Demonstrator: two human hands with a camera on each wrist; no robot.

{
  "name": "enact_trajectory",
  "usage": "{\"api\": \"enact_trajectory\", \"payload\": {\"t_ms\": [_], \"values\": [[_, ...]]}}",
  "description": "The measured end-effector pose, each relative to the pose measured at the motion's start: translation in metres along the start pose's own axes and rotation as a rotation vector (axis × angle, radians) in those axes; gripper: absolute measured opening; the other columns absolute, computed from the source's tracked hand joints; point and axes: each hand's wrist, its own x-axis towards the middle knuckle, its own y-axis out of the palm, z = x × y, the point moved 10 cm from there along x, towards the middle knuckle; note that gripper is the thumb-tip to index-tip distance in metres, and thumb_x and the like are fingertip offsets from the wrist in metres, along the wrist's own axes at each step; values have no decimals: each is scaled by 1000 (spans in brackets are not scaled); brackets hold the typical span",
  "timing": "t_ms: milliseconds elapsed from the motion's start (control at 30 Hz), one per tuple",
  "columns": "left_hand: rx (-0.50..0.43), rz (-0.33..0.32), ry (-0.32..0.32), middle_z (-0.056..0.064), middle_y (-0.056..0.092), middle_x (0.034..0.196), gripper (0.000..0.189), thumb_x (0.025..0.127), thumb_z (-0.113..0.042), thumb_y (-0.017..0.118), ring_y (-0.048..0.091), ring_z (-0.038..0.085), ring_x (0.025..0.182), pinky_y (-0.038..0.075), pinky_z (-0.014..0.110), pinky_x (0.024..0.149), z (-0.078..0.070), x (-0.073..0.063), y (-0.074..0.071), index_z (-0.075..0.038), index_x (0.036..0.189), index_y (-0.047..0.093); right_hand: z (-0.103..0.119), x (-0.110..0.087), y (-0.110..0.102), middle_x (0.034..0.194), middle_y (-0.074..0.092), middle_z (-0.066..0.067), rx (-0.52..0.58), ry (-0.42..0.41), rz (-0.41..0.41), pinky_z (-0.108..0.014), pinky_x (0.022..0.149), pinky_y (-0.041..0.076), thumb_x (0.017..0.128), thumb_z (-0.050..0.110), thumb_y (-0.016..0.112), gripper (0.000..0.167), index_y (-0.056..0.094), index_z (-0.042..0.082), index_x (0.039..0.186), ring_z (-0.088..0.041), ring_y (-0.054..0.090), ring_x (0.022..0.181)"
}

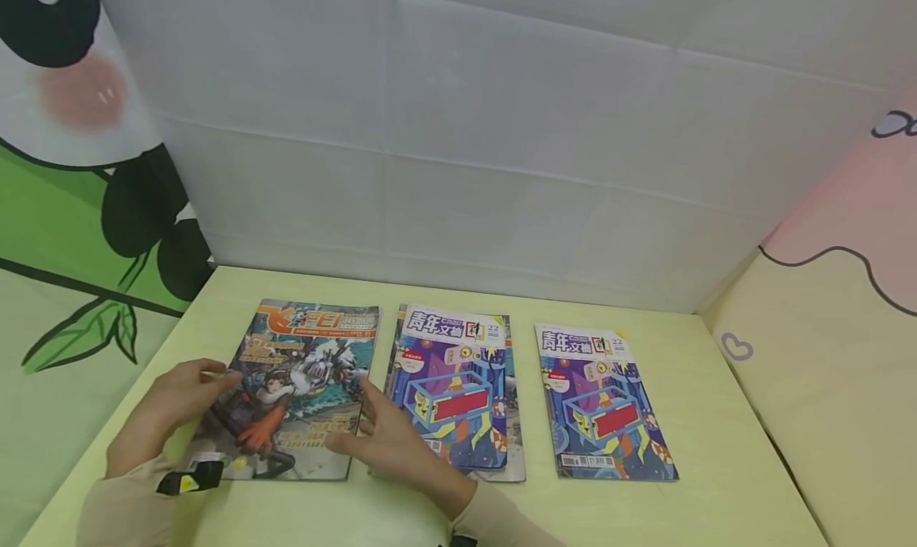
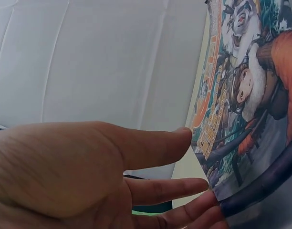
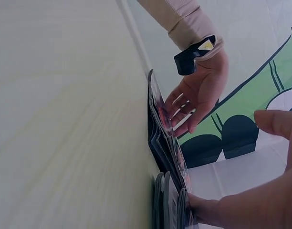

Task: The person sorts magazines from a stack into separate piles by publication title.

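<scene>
A magazine with an orange "FEI" title (image 1: 308,404) lies at the left of the table, a figure in orange gloves on its cover. My left hand (image 1: 175,400) is at its left edge, fingertips meeting the edge and thumb apart in the left wrist view. Along the right edge is my right hand (image 1: 397,443), fingers extended and thumb over the cover. From the right wrist view, the magazine's layered pages (image 3: 162,138) fan slightly at the near edge. Beside it, a purple-covered magazine (image 1: 451,396) rests on a larger one (image 1: 514,451), partly hidden by my right forearm.
Farther right lies another purple-covered magazine (image 1: 609,408) with the same cover. The pale yellow table (image 1: 731,435) meets a white cloth wall (image 1: 501,149) at the back. Printed cloths hang on the left (image 1: 57,236) and right (image 1: 845,356).
</scene>
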Motion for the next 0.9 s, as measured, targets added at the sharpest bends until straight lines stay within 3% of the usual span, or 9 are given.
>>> {"api": "enact_trajectory", "payload": {"t_ms": [133,267,533,733,900], "values": [[2,5,3,53,54,138,73,116,-39,54,58,69,125,56,70,98,-1,0,-1,28,143,40,-1,0,2,179,32,-15,-24,-1,15,-42,117,53,99,27,83,102,20,9,178,-43,53,152],[-3,7,-6,53,50,142,77,116,-42,52,56,69,128,55,72,100,0,0,-2,28,146,38,-2,-2,1,179,34,-13,-48,12,0,-46,117,54,99,29,83,100,24,12,178,-43,53,152],[2,-113,58,52,51,142,76,117,-42,52,54,68,127,53,74,99,-15,-5,-16,25,150,40,9,-6,-4,178,36,-14,-43,-26,-3,-47,119,52,101,28,81,93,28,10,176,-42,52,153],[-28,-181,124,47,54,144,77,117,-47,52,54,66,131,53,74,99,-34,-13,-24,19,155,41,24,-15,-18,176,40,-15,-90,-132,-13,-48,119,52,105,35,76,87,30,13,176,-42,54,151],[-74,-206,144,44,57,143,72,117,-45,53,55,66,133,55,74,98,-56,-18,-22,14,156,43,35,-27,-44,174,44,-12,-63,-255,-90,-56,124,46,108,37,73,83,32,10,175,-43,50,154]]}}
